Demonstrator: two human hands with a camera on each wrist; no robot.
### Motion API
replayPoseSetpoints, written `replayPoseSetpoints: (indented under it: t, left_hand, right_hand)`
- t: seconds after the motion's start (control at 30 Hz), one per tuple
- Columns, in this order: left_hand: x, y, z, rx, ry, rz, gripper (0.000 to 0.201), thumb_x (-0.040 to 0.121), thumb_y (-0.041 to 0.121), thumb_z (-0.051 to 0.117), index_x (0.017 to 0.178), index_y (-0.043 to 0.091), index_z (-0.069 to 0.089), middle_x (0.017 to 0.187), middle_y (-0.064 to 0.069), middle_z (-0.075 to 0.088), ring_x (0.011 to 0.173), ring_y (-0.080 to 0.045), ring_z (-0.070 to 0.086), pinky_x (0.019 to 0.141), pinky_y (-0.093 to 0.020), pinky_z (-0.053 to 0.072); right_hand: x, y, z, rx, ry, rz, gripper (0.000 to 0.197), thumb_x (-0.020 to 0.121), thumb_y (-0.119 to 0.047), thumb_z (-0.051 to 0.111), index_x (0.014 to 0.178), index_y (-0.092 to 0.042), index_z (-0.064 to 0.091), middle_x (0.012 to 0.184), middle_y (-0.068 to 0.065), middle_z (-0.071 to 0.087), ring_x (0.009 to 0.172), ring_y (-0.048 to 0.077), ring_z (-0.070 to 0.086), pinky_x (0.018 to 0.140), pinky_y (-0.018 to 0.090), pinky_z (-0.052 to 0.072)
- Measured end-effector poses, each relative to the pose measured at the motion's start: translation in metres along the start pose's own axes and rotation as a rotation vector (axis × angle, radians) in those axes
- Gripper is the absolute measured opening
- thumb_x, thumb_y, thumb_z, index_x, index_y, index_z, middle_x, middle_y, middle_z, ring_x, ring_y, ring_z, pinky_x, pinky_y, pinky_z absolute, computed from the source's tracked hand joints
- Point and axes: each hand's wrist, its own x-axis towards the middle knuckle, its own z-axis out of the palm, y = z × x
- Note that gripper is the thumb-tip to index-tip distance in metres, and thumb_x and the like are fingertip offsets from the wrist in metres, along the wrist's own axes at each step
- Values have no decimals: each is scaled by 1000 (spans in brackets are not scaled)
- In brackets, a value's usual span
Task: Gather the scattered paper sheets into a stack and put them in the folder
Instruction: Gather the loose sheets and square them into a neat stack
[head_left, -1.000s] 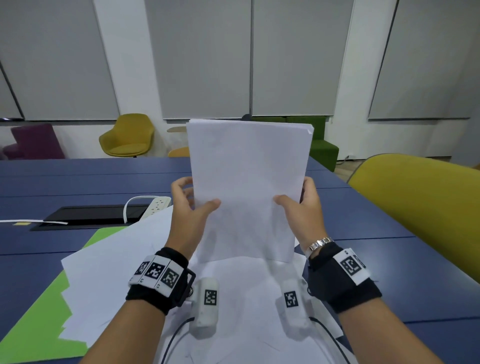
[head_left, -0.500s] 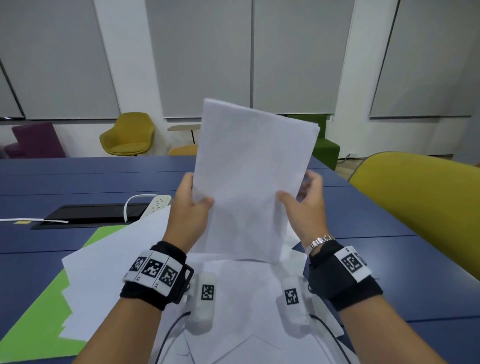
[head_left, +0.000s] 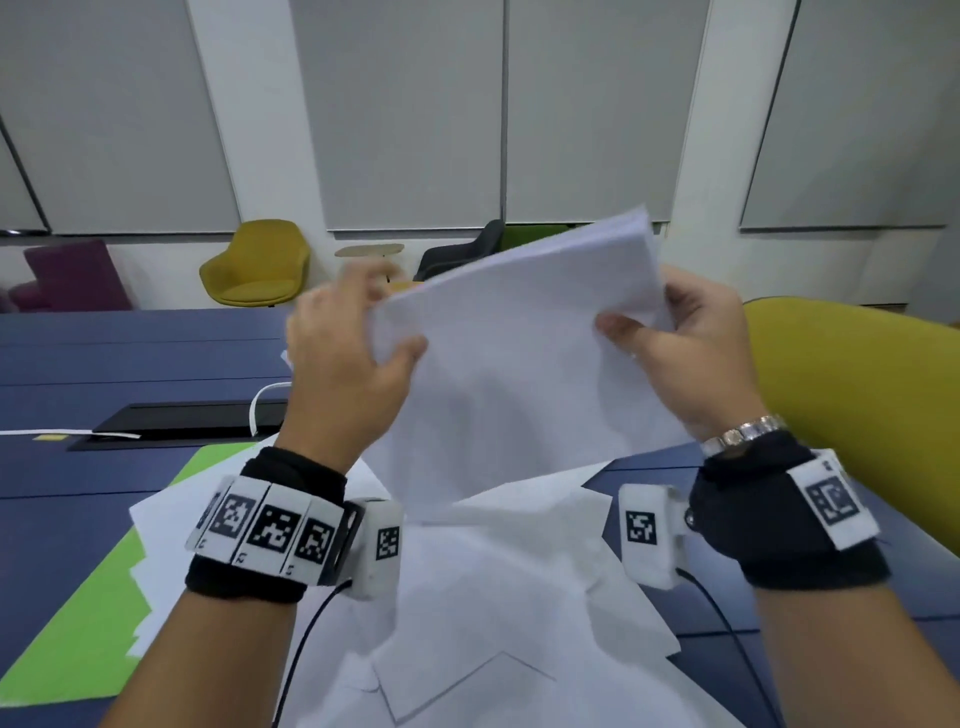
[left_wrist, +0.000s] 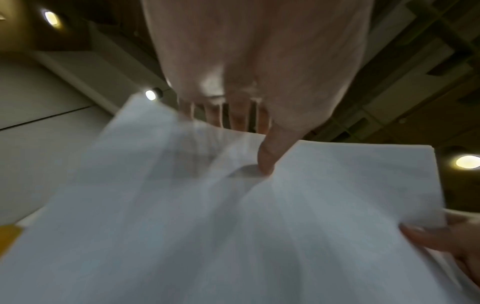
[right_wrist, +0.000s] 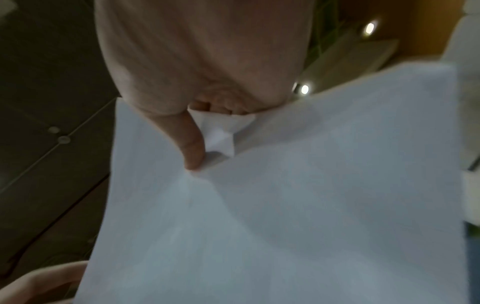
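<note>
Both hands, left hand (head_left: 347, 358) & right hand (head_left: 698, 353), fingers grasping tilted paper stack (head_left: 519, 358) above table (head_left: 130, 364).

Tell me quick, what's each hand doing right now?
Left hand: pinches the paper stack at its left edge.
Right hand: grips the same stack's right edge.

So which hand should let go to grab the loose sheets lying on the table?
Probably the left hand: most loose sheets lie on its side, while the right hand pinches the stack.
</note>
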Motion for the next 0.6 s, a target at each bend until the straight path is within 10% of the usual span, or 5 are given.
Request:
replayPoseSetpoints:
  t: [0.1,0.2,0.3,0.6]
  left_hand:
    - [2,-22,-2,-397,87,-341,103,72,22,89,153,23,25,144,3,49,132,-19,52,110,-45,43]
    - [-1,-37,-2,-806,-103,-638,67,84,1,76,143,12,47,132,-6,68,114,-23,70,94,-40,56]
    - [-10,-43,12,-703,-111,-604,35,91,-3,68,122,13,67,113,1,78,99,-18,75,81,-31,60]
    - [-38,-72,36,-710,-188,-789,29,88,-2,68,115,7,61,107,-3,76,97,-22,71,71,-24,52]
  right_hand:
    - [1,15,2,186,94,108,31,78,8,76,94,-18,75,85,-12,77,78,9,71,68,25,55]
    - [-1,30,6,283,172,236,30,81,8,74,93,-19,74,88,-9,78,82,12,73,71,25,57]
    - [-7,44,13,268,169,303,28,85,5,71,92,-22,75,90,-9,78,84,11,73,71,25,58]
    - [-22,85,9,233,79,592,39,74,11,63,109,-6,67,106,9,75,91,25,68,80,41,55]
